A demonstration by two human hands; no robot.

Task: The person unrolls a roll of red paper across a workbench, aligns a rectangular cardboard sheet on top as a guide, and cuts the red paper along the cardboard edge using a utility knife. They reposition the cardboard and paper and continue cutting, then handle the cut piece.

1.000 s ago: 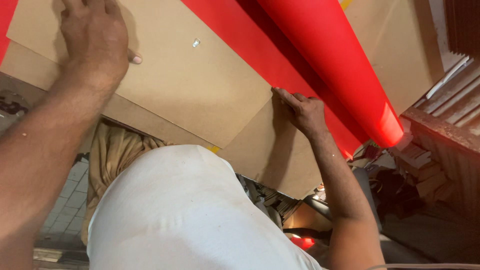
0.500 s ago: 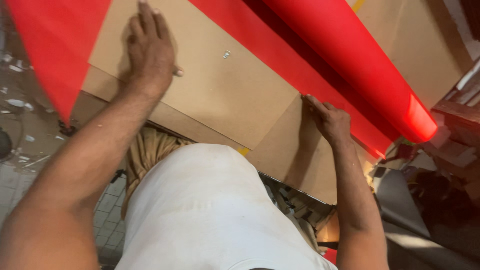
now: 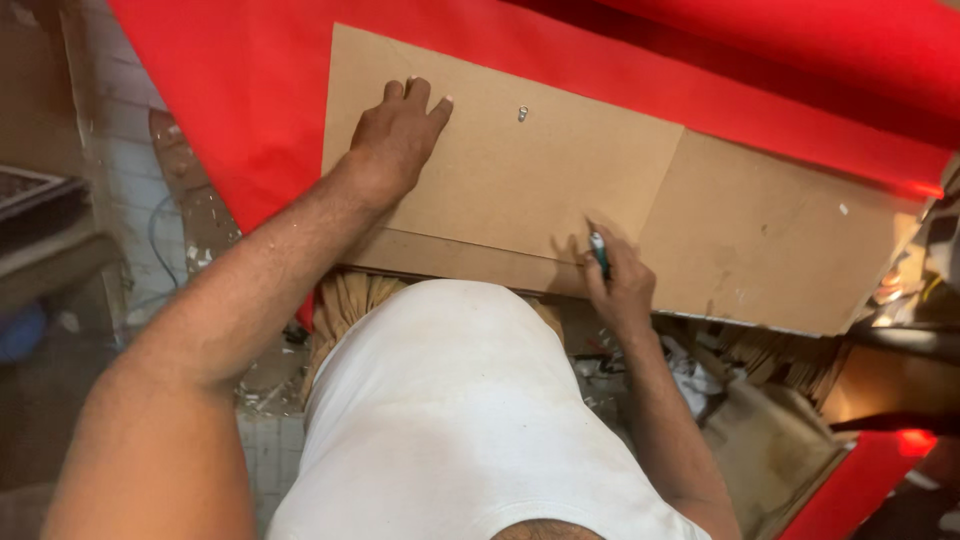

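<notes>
In the head view, a flat brown board (image 3: 520, 170) lies at the twelve o'clock side of the person, on a red sheet (image 3: 230, 110) that spreads out past it toward ten and eleven o'clock. The board is a plain rectangle with a matte, dusty face, square corners and a straight near edge. A small metal fitting (image 3: 522, 114) sits on its face near the far edge, toward one o'clock from the middle. A second, slightly darker brown board (image 3: 790, 240) butts against it on the three o'clock side, its face marked with pale specks and scuffs, and a lower layer of board shows as a thin strip along the near edge.

The left hand (image 3: 393, 140) lies flat on the board at about eleven o'clock, palm down, fingers stretched and only slightly spread, pressing the face and gripping nothing. The right hand (image 3: 615, 280) is at the near edge of the board at about one o'clock, fingers curled closed around a green pen (image 3: 599, 252), whose tip points at the board's near edge.

A red roll (image 3: 830, 50) runs across the far side at one to two o'clock. The person's white shirt (image 3: 450, 420) fills the six o'clock part.
</notes>
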